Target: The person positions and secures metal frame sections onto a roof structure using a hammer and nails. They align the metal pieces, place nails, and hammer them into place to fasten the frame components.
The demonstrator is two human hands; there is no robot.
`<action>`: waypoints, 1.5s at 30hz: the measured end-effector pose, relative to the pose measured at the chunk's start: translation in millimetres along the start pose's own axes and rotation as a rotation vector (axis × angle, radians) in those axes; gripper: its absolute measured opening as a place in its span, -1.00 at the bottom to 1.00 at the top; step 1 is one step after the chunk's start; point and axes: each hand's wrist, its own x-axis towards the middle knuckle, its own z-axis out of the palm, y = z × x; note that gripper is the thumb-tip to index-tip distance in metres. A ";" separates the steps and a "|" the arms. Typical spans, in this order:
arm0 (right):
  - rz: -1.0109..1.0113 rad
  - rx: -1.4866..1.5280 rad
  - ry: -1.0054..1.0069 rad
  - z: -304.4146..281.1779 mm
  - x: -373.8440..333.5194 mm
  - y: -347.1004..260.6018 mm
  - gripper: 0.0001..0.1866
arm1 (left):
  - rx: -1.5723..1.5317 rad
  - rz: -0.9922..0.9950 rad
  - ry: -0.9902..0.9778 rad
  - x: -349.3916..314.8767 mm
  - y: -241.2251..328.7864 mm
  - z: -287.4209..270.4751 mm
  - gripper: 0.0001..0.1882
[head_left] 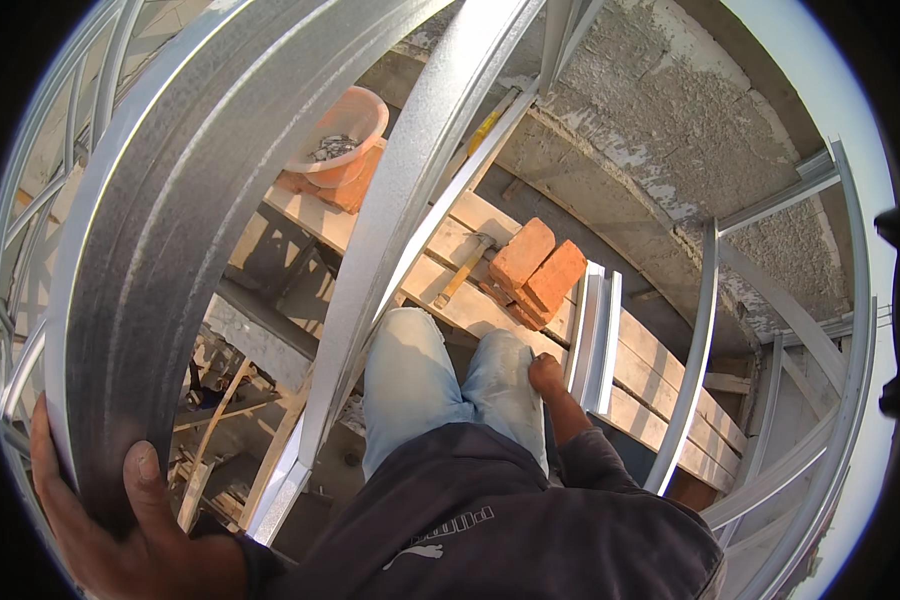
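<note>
At the lower left, my left hand [140,540] wraps round the end of a wide galvanised steel channel [185,215], with the thumb on its dark inner face and the fingers along the outer edge. The channel curves in the picture up to the top edge. Beside my right knee, my right hand [546,374] is closed in a loose fist against the jeans; anything in it is hidden. Ahead of my knees, a claw hammer [458,278] with a yellowish handle lies on wooden planks [640,383]. Several orange bricks [545,275] are stacked beside its head.
A translucent orange bucket [365,110] holding small metal pieces stands on bricks at the upper left. Short metal profiles [598,340] lie right of my knee. A steel stud [395,200] crosses the middle. Gaps drop away beneath the left side. A rough concrete wall [660,120] rises beyond.
</note>
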 end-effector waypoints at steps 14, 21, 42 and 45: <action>-0.344 0.410 -0.245 17.7 1.2 -155.5 -0.51 | -0.156 -0.115 -0.024 2.3 -0.4 3.1 -0.34; 0.360 1.015 -0.382 81.1 59.5 -226.4 -0.55 | -0.250 -0.187 -0.081 4.5 0.6 0.5 -0.47; -0.179 1.024 -0.479 10.5 -25.1 -166.8 -0.83 | -0.123 -0.061 0.070 6.8 19.3 -6.5 -0.34; -0.270 0.982 -0.541 -27.0 -53.4 -126.0 -0.79 | -0.152 -0.082 0.106 9.9 20.7 -4.9 -0.34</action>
